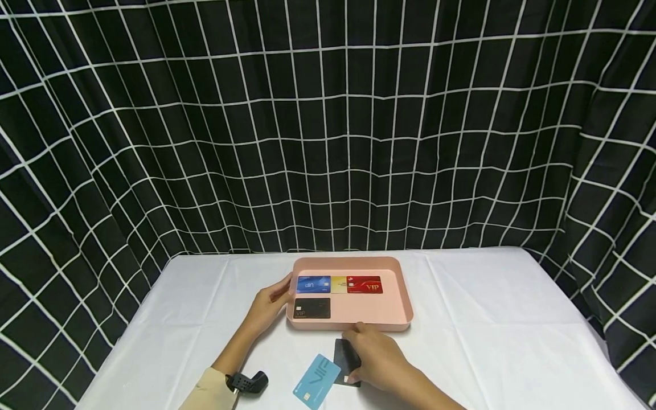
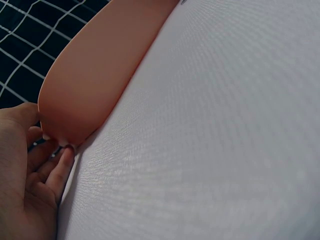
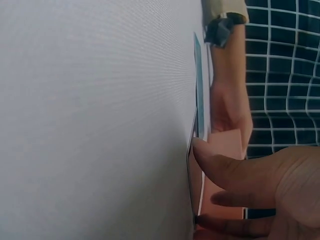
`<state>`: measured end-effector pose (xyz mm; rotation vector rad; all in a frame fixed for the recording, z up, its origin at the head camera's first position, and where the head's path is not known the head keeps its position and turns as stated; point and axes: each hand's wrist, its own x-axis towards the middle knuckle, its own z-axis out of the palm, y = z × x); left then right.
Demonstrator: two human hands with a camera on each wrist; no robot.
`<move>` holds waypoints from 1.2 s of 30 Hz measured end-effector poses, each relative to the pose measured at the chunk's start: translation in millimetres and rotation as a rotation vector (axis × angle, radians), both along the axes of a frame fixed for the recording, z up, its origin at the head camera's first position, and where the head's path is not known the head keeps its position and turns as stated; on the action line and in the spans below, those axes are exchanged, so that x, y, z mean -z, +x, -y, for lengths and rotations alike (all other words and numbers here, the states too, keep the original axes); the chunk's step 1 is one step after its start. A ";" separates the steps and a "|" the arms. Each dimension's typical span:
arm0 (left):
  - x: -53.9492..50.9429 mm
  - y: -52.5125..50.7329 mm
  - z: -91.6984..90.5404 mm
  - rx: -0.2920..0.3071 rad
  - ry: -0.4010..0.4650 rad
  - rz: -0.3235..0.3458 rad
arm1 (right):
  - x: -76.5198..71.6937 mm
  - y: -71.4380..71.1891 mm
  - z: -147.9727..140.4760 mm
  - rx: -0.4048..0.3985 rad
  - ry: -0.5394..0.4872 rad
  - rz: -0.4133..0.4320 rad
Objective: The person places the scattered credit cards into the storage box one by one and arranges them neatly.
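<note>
My left hand (image 1: 267,307) holds the left side of a pink tray (image 1: 359,310); in the left wrist view its fingertips meet the tray's corner (image 2: 75,107). Just in front of the tray, my right hand (image 1: 380,360) grips a black card (image 1: 345,354) between thumb and fingers at its opposite ends. The right wrist view shows that card (image 3: 190,170) nearly edge-on at the white cloth. Beside it lies a light blue VIP card (image 1: 316,382), touching or overlapping its left edge; which of these I cannot tell.
Inside the tray, a blue card (image 1: 314,285), a yellow card (image 1: 339,285) and a red VIP card (image 1: 365,285) form a back row. A black VIP card (image 1: 314,308) lies at front left. White cloth (image 1: 476,341) covers the table; a black grid curtain (image 1: 359,154) hangs behind.
</note>
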<state>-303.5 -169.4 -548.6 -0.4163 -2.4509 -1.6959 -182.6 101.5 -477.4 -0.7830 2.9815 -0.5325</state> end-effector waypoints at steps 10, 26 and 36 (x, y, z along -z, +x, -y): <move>-14.8 10.0 -4.7 0.008 -0.009 0.012 | 1.7 3.5 0.6 0.018 0.013 -0.013; -0.6 -0.3 3.0 0.009 -0.025 0.008 | 2.8 4.2 1.8 0.003 -0.025 0.023; 0.8 -2.5 2.9 0.006 -0.010 -0.006 | 0.7 5.6 4.4 -0.007 0.024 -0.034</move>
